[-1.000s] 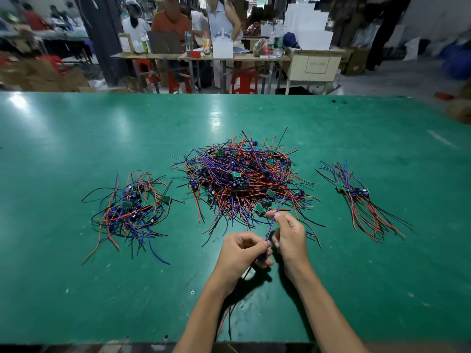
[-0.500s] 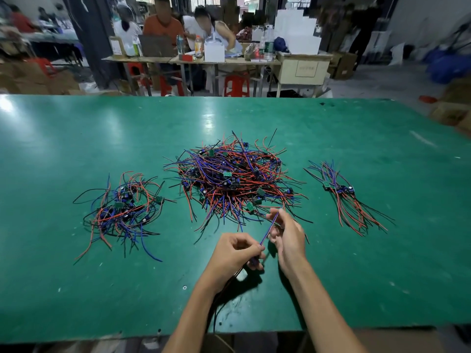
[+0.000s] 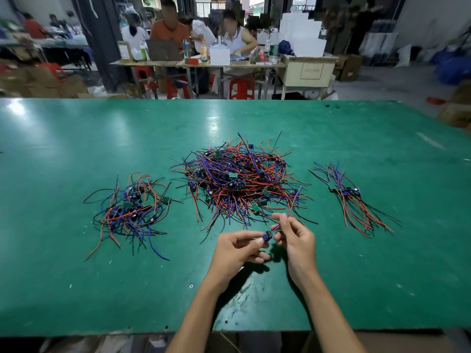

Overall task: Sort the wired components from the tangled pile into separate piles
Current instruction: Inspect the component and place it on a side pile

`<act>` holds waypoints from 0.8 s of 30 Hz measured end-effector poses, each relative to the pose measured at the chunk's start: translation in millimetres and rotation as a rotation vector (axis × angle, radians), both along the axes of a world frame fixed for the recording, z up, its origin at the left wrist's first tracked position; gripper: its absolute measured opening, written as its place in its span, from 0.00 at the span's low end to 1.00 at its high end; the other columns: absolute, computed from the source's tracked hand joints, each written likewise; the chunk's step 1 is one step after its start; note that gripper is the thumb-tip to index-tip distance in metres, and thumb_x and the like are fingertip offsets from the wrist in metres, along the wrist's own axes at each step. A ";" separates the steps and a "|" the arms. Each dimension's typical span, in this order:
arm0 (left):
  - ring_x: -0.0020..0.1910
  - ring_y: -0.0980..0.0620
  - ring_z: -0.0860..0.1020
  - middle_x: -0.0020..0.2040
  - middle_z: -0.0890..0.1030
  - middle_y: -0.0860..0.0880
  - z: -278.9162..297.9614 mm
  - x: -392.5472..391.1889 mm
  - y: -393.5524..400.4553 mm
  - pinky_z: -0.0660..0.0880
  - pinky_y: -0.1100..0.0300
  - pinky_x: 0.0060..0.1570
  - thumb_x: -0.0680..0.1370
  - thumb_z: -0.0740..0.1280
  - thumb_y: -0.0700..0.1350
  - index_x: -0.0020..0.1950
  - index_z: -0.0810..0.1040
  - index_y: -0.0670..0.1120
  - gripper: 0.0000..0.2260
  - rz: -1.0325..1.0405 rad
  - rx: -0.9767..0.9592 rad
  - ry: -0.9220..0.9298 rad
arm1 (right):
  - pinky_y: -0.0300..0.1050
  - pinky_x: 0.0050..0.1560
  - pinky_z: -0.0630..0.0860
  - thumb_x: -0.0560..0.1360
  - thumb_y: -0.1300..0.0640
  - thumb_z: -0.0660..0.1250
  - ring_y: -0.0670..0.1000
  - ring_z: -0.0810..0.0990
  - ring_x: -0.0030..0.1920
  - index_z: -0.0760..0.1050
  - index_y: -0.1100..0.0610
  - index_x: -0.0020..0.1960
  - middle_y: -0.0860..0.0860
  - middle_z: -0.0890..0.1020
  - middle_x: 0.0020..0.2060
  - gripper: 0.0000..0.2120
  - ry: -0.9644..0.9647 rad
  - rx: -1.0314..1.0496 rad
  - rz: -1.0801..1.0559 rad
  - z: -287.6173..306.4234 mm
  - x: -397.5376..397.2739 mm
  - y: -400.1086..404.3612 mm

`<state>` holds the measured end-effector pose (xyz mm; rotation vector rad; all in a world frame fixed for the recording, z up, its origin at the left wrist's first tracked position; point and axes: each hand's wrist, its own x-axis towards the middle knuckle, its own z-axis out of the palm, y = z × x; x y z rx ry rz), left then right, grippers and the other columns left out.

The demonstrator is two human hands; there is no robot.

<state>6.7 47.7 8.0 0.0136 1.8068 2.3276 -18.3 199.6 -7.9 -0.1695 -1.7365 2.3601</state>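
No containers on the green table; the wired components lie loose in three heaps. Big tangled pile at centre: red, blue and black leads knotted over small green boards and dark capacitors. Left pile is smaller, loosely spread, same wire colours, well apart from the centre heap. Right pile is the smallest, boards grouped at the far end, leads fanned toward the near right, roughly parallel.

Left hand has fingers curled, thumb and forefinger pinching one wired component by its dark blue body. Right hand pinches that same component's leads just above the body, fingertips together, other fingers loosely bent. The component is held off the table, just in front of the tangled pile's near edge, between the two hands. Some of the pile's stray wire ends reach close to the right hand's fingers; touching or not, cannot tell.

Both forearms come in from the near table edge. Behind the table: a cluttered workbench with bottles and boxes, several seated people, red stools, cardboard cartons at far left.
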 end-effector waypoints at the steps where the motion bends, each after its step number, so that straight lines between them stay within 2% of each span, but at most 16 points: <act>1: 0.35 0.46 0.85 0.45 0.86 0.37 0.2 -0.4 0.0 0.81 0.61 0.35 0.76 0.73 0.34 0.56 0.83 0.39 0.09 0.020 -0.049 0.022 | 0.35 0.35 0.73 0.77 0.46 0.69 0.44 0.74 0.33 0.86 0.51 0.50 0.49 0.82 0.36 0.11 0.000 0.003 0.002 0.1 0.1 0.0; 3: 0.32 0.50 0.83 0.42 0.87 0.42 0.2 -0.8 -2.7 0.78 0.61 0.31 0.74 0.76 0.36 0.54 0.84 0.43 0.10 0.076 -0.165 0.072 | 0.35 0.37 0.74 0.77 0.47 0.69 0.45 0.76 0.34 0.86 0.52 0.49 0.50 0.83 0.37 0.11 -0.004 0.005 0.008 1.1 0.3 -0.1; 5: 0.33 0.54 0.84 0.40 0.87 0.49 -1.5 -0.8 -7.9 0.78 0.59 0.33 0.72 0.78 0.38 0.50 0.86 0.47 0.09 0.171 -0.367 0.216 | 0.34 0.38 0.75 0.78 0.49 0.68 0.44 0.79 0.36 0.86 0.54 0.49 0.52 0.85 0.39 0.11 -0.004 0.035 0.029 1.2 0.3 -0.2; 7: 0.36 0.56 0.83 0.38 0.86 0.54 -5.8 -2.3 -12.8 0.79 0.56 0.37 0.72 0.78 0.39 0.46 0.86 0.48 0.06 0.297 -0.685 0.566 | 0.33 0.39 0.76 0.79 0.53 0.65 0.44 0.82 0.37 0.83 0.56 0.52 0.53 0.87 0.42 0.09 0.003 0.034 0.068 1.6 0.6 0.9; 9: 0.35 0.52 0.81 0.37 0.85 0.54 -9.7 -2.3 -15.4 0.78 0.55 0.33 0.74 0.76 0.38 0.44 0.86 0.47 0.04 0.434 -0.949 0.949 | 0.33 0.40 0.77 0.80 0.56 0.64 0.44 0.83 0.38 0.79 0.57 0.54 0.54 0.88 0.44 0.08 -0.005 -0.036 0.106 2.4 0.2 3.5; 11: 0.36 0.51 0.82 0.38 0.85 0.52 -14.8 -1.2 -15.6 0.78 0.56 0.32 0.74 0.76 0.36 0.44 0.87 0.46 0.05 0.550 -1.009 1.142 | 0.32 0.42 0.78 0.78 0.55 0.64 0.43 0.83 0.40 0.78 0.57 0.56 0.54 0.88 0.47 0.09 -0.028 -0.119 0.142 2.5 0.1 6.4; 15: 0.41 0.52 0.84 0.43 0.87 0.51 -24.1 -1.3 -13.3 0.81 0.57 0.38 0.71 0.78 0.33 0.45 0.87 0.44 0.08 0.609 -0.950 1.139 | 0.32 0.43 0.78 0.76 0.54 0.66 0.43 0.83 0.40 0.76 0.58 0.58 0.54 0.88 0.48 0.13 -0.062 -0.216 0.166 3.0 -0.1 8.1; 17: 0.39 0.51 0.84 0.42 0.87 0.51 -25.8 -2.8 -14.9 0.80 0.55 0.38 0.73 0.77 0.37 0.47 0.87 0.44 0.05 0.584 -0.957 1.098 | 0.33 0.44 0.78 0.75 0.54 0.67 0.43 0.83 0.40 0.77 0.57 0.57 0.53 0.88 0.46 0.13 -0.070 -0.232 0.112 4.3 -0.5 6.4; 20: 0.34 0.52 0.81 0.40 0.86 0.53 -25.0 -1.6 -18.7 0.77 0.54 0.36 0.74 0.77 0.44 0.49 0.87 0.46 0.06 0.560 -0.970 1.021 | 0.35 0.47 0.78 0.76 0.52 0.67 0.44 0.85 0.42 0.78 0.56 0.57 0.51 0.88 0.40 0.13 -0.066 -0.145 -0.025 10.8 -3.1 6.1; 21: 0.34 0.54 0.81 0.40 0.86 0.54 -24.4 -0.5 -19.7 0.77 0.54 0.36 0.74 0.77 0.46 0.49 0.87 0.47 0.06 0.547 -0.958 0.996 | 0.37 0.45 0.80 0.78 0.52 0.67 0.46 0.86 0.42 0.78 0.56 0.57 0.50 0.87 0.39 0.11 -0.065 -0.118 -0.068 14.7 -6.2 7.6; 24: 0.34 0.57 0.79 0.39 0.85 0.56 -22.8 1.0 -20.3 0.75 0.57 0.37 0.74 0.76 0.49 0.48 0.87 0.49 0.06 0.562 -0.940 0.959 | 0.43 0.32 0.82 0.84 0.55 0.62 0.49 0.86 0.35 0.79 0.53 0.57 0.46 0.84 0.34 0.07 -0.063 -0.066 -0.218 37.7 -27.8 22.0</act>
